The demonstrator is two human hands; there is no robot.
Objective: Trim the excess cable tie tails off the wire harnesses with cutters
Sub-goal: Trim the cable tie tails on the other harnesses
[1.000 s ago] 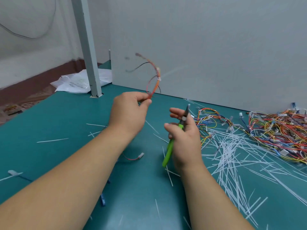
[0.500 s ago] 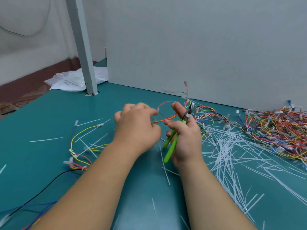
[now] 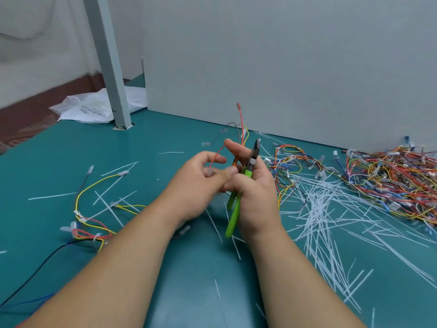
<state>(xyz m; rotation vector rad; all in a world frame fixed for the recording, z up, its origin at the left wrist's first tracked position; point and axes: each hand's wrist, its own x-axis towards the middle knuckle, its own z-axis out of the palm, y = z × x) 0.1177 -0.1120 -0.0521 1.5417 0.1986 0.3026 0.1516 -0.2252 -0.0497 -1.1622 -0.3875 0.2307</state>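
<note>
My right hand (image 3: pixel 254 192) grips green-handled cutters (image 3: pixel 236 209), their dark jaws pointing up and away. My left hand (image 3: pixel 198 183) pinches a small wire harness (image 3: pixel 241 129) between the two hands; its red, yellow and grey wires stick up behind my right fingers, and a red loop arcs over my left thumb. The part of the harness between the hands is hidden. A big pile of coloured wire harnesses (image 3: pixel 383 178) lies at the right. A yellow and red harness (image 3: pixel 94 223) lies on the table at the left.
Cut white cable tie tails (image 3: pixel 319 209) are strewn over the teal table (image 3: pixel 165 280), thickest at the right. A grey partition wall (image 3: pixel 283 67) stands behind. A grey post (image 3: pixel 111 79) rises at the back left, with a white plastic bag (image 3: pixel 87 110) beside it.
My left hand came down from holding the harness high and joined my right hand. The harness now stands upright between both hands, and the cutters' jaws have tipped up.
</note>
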